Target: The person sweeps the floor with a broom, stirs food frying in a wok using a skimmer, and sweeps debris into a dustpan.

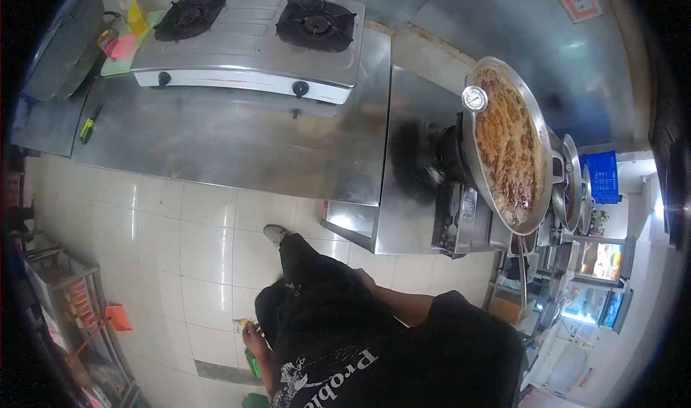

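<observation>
My left hand (255, 340) hangs low beside my body, its fingers closed on a small yellow-and-white item (240, 325), perhaps a packet. Against my dark trousers, near the thigh, rests my right hand (366, 280); its fingers are mostly hidden. To the right, a big pan (506, 149) of bubbling brown liquid sits over a burner, with a dial thermometer (475, 98) at its rim. A two-burner gas stove (248, 37) stands on the steel counter (237, 138), and neither hand touches it.
A green-handled tool (88, 128) lies at the counter's left. Bottles (134, 13) stand beside the stove. More pans (570, 181) and a blue basket (601, 177) are at the right. A shelf rack (90, 300) with an orange dustpan (119, 317) stands lower left. One shoe (275, 234) is on tiles.
</observation>
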`<state>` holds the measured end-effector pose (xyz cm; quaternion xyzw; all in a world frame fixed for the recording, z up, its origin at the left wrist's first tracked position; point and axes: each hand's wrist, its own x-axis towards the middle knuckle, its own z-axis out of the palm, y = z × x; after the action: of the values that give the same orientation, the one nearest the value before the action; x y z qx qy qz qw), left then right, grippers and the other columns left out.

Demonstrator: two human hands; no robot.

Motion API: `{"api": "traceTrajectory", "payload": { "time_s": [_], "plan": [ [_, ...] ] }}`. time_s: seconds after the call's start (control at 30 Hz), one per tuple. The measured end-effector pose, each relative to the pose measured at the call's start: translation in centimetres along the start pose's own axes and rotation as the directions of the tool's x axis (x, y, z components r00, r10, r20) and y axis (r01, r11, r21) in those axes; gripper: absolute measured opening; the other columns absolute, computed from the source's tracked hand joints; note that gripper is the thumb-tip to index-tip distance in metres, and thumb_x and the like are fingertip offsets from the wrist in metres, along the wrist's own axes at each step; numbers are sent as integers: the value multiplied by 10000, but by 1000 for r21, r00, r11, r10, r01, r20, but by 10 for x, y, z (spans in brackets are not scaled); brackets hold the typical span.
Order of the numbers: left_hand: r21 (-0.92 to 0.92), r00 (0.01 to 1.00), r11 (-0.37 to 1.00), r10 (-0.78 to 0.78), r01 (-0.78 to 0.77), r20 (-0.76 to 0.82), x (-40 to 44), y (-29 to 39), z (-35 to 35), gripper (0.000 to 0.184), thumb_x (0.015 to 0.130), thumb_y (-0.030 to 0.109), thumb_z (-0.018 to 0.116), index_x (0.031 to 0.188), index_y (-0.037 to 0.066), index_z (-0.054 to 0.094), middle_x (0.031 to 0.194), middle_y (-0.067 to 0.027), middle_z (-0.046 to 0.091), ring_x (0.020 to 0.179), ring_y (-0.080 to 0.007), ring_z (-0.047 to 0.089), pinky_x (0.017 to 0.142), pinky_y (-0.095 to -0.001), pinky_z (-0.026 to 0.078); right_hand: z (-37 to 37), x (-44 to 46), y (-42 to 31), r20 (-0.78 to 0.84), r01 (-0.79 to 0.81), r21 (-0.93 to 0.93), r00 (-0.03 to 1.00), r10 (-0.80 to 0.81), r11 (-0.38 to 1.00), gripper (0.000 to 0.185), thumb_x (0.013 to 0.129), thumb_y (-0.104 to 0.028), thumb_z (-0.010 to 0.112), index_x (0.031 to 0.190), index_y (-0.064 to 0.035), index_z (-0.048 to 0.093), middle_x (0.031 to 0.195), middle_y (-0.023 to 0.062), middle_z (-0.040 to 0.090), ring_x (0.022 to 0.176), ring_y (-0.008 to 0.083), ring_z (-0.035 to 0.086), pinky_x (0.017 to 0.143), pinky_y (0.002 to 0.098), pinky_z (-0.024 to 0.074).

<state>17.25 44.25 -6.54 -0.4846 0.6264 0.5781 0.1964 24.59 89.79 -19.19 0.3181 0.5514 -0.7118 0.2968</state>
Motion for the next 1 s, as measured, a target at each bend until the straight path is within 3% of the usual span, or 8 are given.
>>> {"api": "traceTrajectory", "payload": {
  "time_s": [0.1, 0.17, 0.3, 0.4, 0.5, 0.53, 0.57, 1.0],
  "plan": [
    [-26, 982, 983, 184, -183, 31, 22, 12, -13, 439, 1025, 292, 555, 1240, -89, 594, 1065, -172, 673, 950, -249, 669, 812, -387, 563, 34, -15, -45, -104, -48, -199, 994, 28, 979, 359, 1026, -219, 421, 1154, -5, 679, 1185, 111, 694, 1068, 234, 620, 1026, 410, 477],
    [277, 974, 935, 199, -220, 105, 55, 4, -38, 363, 1011, 233, 568, 1142, -99, 635, 996, -155, 688, 944, -242, 671, 832, -396, 558, 64, -32, -88, -202, -137, -409, 978, 57, 902, 322, 1023, -206, 456, 1135, -12, 687, 1154, 107, 697, 1032, 226, 620, 978, 411, 494],
    [381, 957, 879, 280, -287, 75, 116, -23, -84, 285, 994, 204, 570, 1052, -57, 668, 937, -131, 699, 921, -246, 673, 809, -379, 547, 122, -57, -128, -273, -213, -559, 960, 65, 801, 248, 1017, -179, 527, 1098, -26, 703, 1091, 100, 702, 961, 211, 620, 881, 414, 529],
    [606, 875, 638, 412, -475, 253, 165, -29, -142, 277, 1000, 211, 552, 1068, -23, 685, 962, -140, 715, 907, -274, 680, 788, -391, 539, 177, -64, -129, -299, -239, -572, 951, 71, 785, 250, 1020, -181, 517, 1119, -18, 679, 1109, 110, 689, 978, 224, 614, 893, 422, 524],
    [520, 923, 767, 260, -377, 285, 185, -2, -180, 376, 1017, 289, 539, 1243, 5, 637, 1143, -172, 689, 988, -312, 665, 840, -422, 522, 234, -75, -118, -321, -262, -567, 943, 83, 781, 256, 1023, -183, 506, 1141, -11, 655, 1127, 120, 676, 995, 238, 609, 905, 429, 520],
    [258, 989, 964, 25, -62, 143, 176, 26, -186, 443, 1018, 328, 535, 1332, 17, 571, 1234, -177, 650, 1047, -321, 645, 871, -446, 507, 251, -79, -113, -326, -273, -563, 941, 94, 780, 258, 1024, -183, 503, 1148, -9, 647, 1133, 123, 672, 1001, 242, 607, 909, 432, 518],
    [-67, 965, 964, -251, 256, 78, 165, 50, -191, 525, 1020, 367, 531, 1421, 29, 505, 1324, -182, 612, 1106, -330, 626, 903, -469, 492, 266, -82, -110, -330, -285, -562, 938, 105, 776, 261, 1025, -184, 500, 1155, -7, 639, 1139, 126, 668, 1006, 247, 605, 913, 434, 517],
    [-106, 951, 952, -270, 287, 148, 219, 83, -297, 599, 1020, 381, 493, 1517, 60, 404, 1431, -207, 544, 1284, -364, 551, 1092, -529, 400, 375, -72, -116, -329, -348, -612, 929, 171, 710, 313, 1036, -192, 456, 1249, 24, 534, 1219, 169, 613, 1080, 306, 580, 964, 468, 497]
  ]
}}
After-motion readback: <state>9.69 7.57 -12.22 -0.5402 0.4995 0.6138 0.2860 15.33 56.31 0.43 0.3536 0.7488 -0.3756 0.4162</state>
